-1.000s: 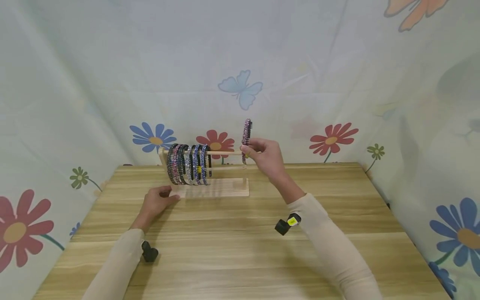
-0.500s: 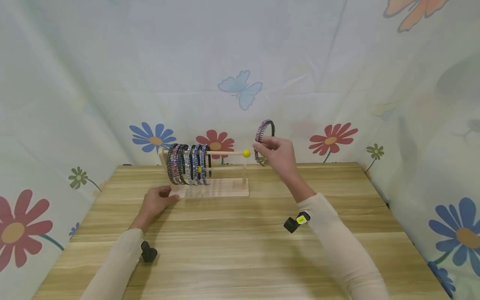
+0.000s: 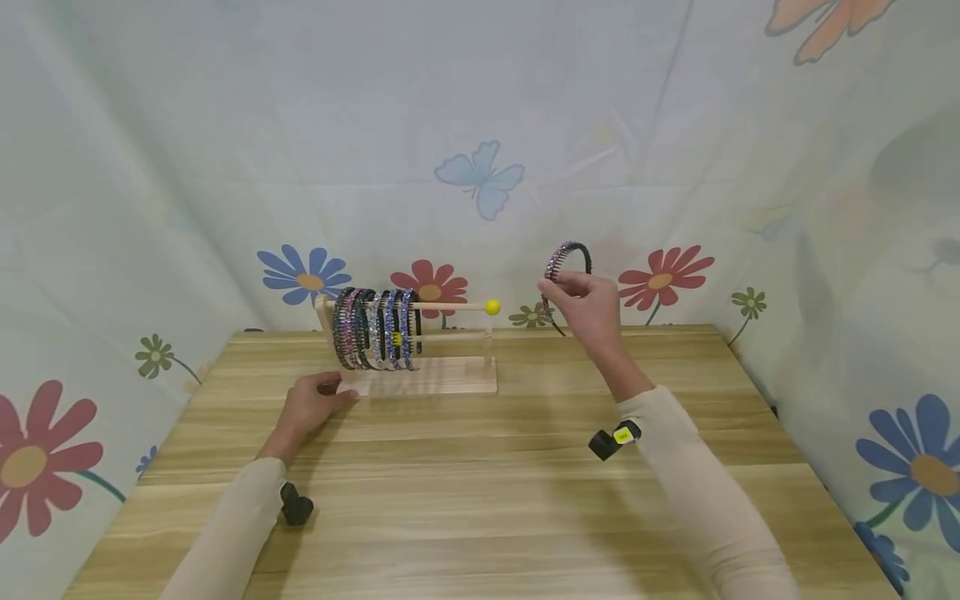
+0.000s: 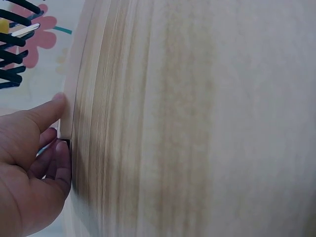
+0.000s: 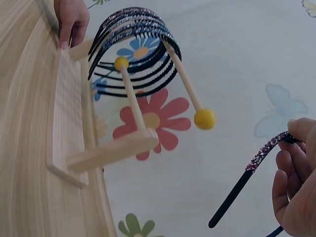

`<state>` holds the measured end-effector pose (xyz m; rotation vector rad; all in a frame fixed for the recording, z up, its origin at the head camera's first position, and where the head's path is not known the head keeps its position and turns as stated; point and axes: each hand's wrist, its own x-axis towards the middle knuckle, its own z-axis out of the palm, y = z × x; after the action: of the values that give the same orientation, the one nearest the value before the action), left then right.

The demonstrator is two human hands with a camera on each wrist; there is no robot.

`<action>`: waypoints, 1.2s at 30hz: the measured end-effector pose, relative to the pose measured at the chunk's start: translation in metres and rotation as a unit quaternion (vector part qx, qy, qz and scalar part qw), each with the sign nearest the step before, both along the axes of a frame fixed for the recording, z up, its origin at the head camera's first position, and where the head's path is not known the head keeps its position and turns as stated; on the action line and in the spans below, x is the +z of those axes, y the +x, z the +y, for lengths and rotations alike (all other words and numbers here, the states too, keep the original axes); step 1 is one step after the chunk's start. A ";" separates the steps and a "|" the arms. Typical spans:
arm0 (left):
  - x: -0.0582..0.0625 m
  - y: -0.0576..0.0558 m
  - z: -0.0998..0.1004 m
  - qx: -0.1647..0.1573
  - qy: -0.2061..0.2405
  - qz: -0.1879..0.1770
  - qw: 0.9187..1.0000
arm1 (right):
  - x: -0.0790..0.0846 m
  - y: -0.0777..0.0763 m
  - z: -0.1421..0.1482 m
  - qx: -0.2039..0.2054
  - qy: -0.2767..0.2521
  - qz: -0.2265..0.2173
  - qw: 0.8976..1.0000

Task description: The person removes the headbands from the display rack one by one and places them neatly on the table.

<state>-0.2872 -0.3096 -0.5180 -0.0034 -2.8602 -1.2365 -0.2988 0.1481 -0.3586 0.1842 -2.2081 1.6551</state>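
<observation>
My right hand pinches a black toothed headband set with pink and silver rhinestones, raised to the right of a wooden stand. The free end of the band points downward in the right wrist view. Several rhinestone headbands in blue, silver, pink and dark tones hang together at the left part of the stand's upper rod. My left hand grips the left end of the stand's base, its thumb at the front edge. In the left wrist view the left fingers curl beside that end.
A yellow ball caps the upper rod's right end. A second rod with its own yellow ball runs lower, held by an upright. The stand is near the back of the wooden table, before a flowered cloth.
My right hand has drawn the pink headband rightward, off the yellow-balled end of the upper rod and away from it, turning the band. The left hand stays on the base.
</observation>
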 end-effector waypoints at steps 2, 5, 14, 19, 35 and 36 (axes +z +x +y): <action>-0.001 0.000 0.000 0.000 0.001 -0.002 1.000 | -0.003 -0.001 0.007 -0.009 0.007 0.001 1.000; -0.001 0.000 -0.001 0.000 0.000 -0.002 1.000 | -0.008 -0.002 0.017 -0.022 0.019 -0.001 1.000; -0.003 -0.002 -0.005 -0.006 -0.007 0.003 1.000 | -0.019 -0.005 0.051 -0.073 0.063 0.018 0.995; -0.003 -0.001 -0.004 -0.007 -0.005 0.000 1.000 | -0.029 -0.008 0.069 -0.098 0.090 0.008 0.991; -0.003 0.000 -0.004 -0.007 -0.001 0.002 1.000 | -0.047 -0.017 0.118 -0.161 0.165 0.008 0.973; -0.003 0.000 -0.004 -0.007 -0.001 0.002 1.000 | -0.049 -0.017 0.121 -0.162 0.165 0.007 0.973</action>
<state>-0.2870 -0.3140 -0.5212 -0.0271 -2.8634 -1.2348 -0.3161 0.2689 -0.4076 -0.0763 -2.3422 1.1088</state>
